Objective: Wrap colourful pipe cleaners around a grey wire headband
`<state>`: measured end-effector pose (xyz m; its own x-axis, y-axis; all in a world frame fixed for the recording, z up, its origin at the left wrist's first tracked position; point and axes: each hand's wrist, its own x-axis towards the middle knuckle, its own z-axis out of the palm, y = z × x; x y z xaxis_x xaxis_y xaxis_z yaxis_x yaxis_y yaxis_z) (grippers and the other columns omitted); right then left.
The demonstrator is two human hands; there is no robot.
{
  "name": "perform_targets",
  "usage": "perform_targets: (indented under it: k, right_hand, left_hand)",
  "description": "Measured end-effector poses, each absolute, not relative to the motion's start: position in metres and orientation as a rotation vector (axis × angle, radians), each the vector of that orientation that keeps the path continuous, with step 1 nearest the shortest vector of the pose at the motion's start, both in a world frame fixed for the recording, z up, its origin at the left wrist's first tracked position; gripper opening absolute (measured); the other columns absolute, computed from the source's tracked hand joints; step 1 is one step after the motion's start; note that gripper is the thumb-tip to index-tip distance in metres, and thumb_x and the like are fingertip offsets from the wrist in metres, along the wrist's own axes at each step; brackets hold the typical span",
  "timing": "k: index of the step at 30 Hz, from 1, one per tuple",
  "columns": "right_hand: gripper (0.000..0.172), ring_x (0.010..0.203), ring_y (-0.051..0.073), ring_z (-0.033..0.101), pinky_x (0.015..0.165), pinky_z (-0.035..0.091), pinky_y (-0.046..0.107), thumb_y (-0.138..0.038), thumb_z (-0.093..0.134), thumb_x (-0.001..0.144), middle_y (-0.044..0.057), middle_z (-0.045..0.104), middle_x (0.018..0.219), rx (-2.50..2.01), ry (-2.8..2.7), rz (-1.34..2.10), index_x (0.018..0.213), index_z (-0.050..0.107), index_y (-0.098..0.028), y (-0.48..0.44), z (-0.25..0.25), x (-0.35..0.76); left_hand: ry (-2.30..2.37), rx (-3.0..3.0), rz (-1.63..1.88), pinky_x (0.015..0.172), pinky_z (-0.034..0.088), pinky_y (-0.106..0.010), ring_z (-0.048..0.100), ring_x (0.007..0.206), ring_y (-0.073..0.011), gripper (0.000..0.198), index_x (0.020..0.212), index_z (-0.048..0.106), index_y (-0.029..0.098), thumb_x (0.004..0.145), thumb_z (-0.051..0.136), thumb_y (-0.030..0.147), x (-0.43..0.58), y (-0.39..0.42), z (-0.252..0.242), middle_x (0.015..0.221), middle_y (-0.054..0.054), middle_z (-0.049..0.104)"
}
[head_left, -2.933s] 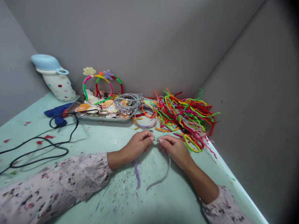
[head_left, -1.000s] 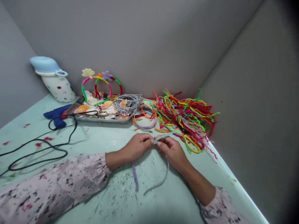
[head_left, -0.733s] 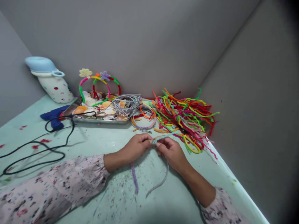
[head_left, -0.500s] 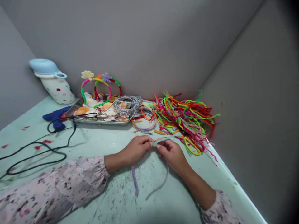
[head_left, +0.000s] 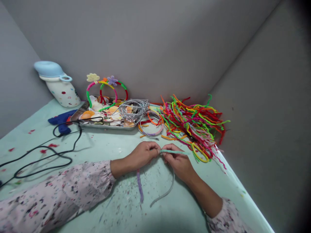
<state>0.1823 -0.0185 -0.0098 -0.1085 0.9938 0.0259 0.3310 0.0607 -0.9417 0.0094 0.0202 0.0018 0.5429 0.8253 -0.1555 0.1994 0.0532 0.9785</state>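
My left hand [head_left: 145, 154] and my right hand [head_left: 177, 161] meet over the table, thumbs and fingers pinched together on a grey wire [head_left: 170, 190]. Between the fingertips a mint-green pipe cleaner [head_left: 175, 151] starts, and its free length lies across the right fingers, pointing right. The bare wire curves down below my right hand. Under my left hand hangs a purple, fuzzy-wrapped end [head_left: 140, 187]. The stretch inside the fingers is hidden.
A metal tray [head_left: 114, 128] holds shells, wrapped rings with felt flowers and a grey wire coil [head_left: 133, 108]. Right of it lies a pipe-cleaner heap [head_left: 191, 116]. A blue glue gun [head_left: 62, 119] with a looping black cord [head_left: 46, 147] and a bottle [head_left: 62, 92] are left.
The mint-green pipe cleaner's free end has swung down, from slanting up right to nearly level over my right fingers. Both hands stay pinched in about the same place; the view shifts slightly.
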Motion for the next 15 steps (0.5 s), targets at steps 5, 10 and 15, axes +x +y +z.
perform_targets:
  k: [5,10,15]
  right_hand:
    - [0.009,0.056,0.011,0.048,0.053,0.037,0.022,-0.025,0.052,0.083,-0.005,0.053,0.061,-1.384,-1.582,1.064,0.086,0.059,-0.021,-0.0194,-0.0073,0.183]
    - [0.015,0.053,0.012,0.049,0.05,0.036,0.022,-0.029,0.052,0.084,-0.005,0.052,0.06,-1.397,-1.603,1.097,0.095,0.057,-0.02,-0.0192,-0.0095,0.1839]
    - [0.019,0.054,0.012,0.049,0.05,0.037,0.023,-0.036,0.055,0.085,-0.004,0.053,0.06,-1.346,-1.591,1.067,0.094,0.059,-0.02,-0.0188,-0.0125,0.1834]
  left_hand:
    - [0.947,1.505,0.58,0.043,0.027,-0.019,0.038,0.044,-0.0071,0.017,0.08,0.06,0.014,0.078,0.051,0.029,0.0084,0.0199,0.0001,0.055,0.005,0.046]
    - [0.958,1.519,0.58,0.045,0.027,-0.02,0.038,0.045,-0.007,0.017,0.077,0.059,0.014,0.077,0.051,0.029,0.0091,0.019,0.0005,0.056,0.005,0.046]
    - [0.965,1.545,0.572,0.045,0.027,-0.02,0.037,0.045,-0.0071,0.018,0.078,0.06,0.015,0.077,0.051,0.03,0.0093,0.0178,0.0017,0.057,0.005,0.047]
